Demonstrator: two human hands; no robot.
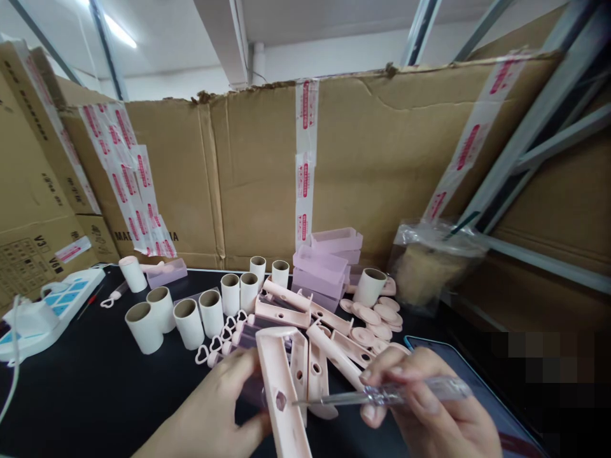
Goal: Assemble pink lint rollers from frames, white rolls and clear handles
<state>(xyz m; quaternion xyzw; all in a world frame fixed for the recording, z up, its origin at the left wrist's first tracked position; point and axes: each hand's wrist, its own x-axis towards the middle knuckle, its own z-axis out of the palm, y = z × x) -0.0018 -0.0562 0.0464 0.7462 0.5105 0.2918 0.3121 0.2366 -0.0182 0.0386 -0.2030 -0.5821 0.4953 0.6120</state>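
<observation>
My left hand point(222, 404) grips a pale pink plastic channel piece point(281, 381) from its left side, thumb and fingers closed on it. The piece is tilted, with a hole partway along it. In my right hand point(429, 401) is a screwdriver with a clear handle point(443, 388). Its thin metal shaft points left, and the tip appears close to the hole; whether they touch I cannot tell. Just beyond lie several similar pink channel pieces point(334, 353) in a loose heap. Tubes with heart-shaped ends point(217, 343) lie left of them.
White cardboard tubes point(144, 327) stand at the left and middle. Purple translucent trays point(319, 270) are stacked behind the heap, near pink discs point(379, 318). A power strip point(52, 312) lies far left, a tablet-like device point(458, 375) at right, a plastic bag point(429, 267) behind. Cardboard point(258, 165) walls the back.
</observation>
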